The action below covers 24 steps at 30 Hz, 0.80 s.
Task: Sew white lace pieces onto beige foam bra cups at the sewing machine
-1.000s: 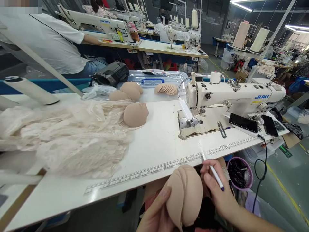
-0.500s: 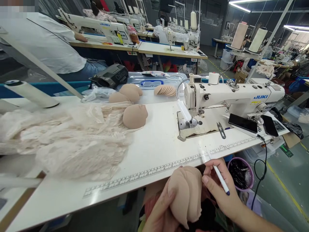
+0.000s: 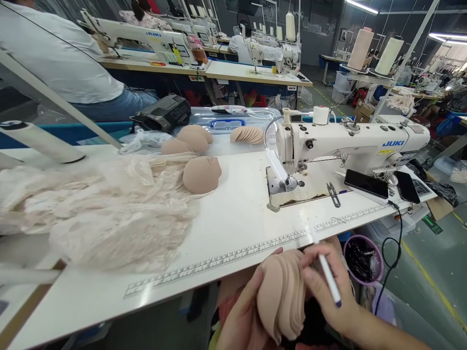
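Below the table's front edge, my left hand [image 3: 243, 311] is closed around a stack of beige bra cups [image 3: 282, 296], their edges fanned out toward the right. My right hand [image 3: 330, 287] is closed on a white marker pen [image 3: 329, 279] with a purple end, the pen slanting across the fingers. Its fingertips are at the upper right edge of the stack; whether they pinch a cup I cannot tell. More beige cups [image 3: 202, 175] lie on the white table [image 3: 233, 218], beside a heap of cream lace fabric [image 3: 124, 223].
A white sewing machine [image 3: 350, 141] stands at the right, with thread snips [image 3: 333, 194] and a phone [image 3: 366, 185] before it. A fanned row of cups [image 3: 247, 135] lies behind. A purple bin [image 3: 364, 259] is on the floor. A person in a white shirt [image 3: 62, 53] sits at upper left.
My right hand has moved left against the stack, with the pen still in it. The cups are now spread into more visible layers. The view has shifted slightly.
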### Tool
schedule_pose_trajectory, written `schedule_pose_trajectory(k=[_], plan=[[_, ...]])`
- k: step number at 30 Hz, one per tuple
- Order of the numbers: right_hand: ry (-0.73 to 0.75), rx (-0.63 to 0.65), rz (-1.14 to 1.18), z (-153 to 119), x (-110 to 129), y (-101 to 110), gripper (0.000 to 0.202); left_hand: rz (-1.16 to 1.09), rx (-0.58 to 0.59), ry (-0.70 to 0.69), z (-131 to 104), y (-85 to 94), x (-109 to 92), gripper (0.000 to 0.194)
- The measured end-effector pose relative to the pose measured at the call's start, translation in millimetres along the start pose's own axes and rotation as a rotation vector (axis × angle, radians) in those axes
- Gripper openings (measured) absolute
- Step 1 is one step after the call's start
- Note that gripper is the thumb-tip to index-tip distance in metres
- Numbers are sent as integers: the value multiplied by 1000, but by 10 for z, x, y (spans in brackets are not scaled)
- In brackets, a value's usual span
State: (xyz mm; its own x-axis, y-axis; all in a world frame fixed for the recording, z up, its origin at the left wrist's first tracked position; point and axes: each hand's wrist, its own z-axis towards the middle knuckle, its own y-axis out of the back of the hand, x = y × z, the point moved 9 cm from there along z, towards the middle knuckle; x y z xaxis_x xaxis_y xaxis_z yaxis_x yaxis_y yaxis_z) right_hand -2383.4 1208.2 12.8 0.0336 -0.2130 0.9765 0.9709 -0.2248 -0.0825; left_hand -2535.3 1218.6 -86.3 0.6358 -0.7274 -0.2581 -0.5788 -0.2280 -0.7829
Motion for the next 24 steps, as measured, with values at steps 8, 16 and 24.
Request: schedule_pose_trajectory(k=[8, 16, 24], plan=[[-265, -81, 549, 32, -395, -193, 34, 74, 389, 8, -56, -532, 34, 44], [-130, -118, 475, 50, -235, -166, 25, 40, 559, -65, -153, -691, -71, 41], [-109, -85, 310, 41, -308, -162, 34, -46, 663, 99, -220, -777, -53, 44]])
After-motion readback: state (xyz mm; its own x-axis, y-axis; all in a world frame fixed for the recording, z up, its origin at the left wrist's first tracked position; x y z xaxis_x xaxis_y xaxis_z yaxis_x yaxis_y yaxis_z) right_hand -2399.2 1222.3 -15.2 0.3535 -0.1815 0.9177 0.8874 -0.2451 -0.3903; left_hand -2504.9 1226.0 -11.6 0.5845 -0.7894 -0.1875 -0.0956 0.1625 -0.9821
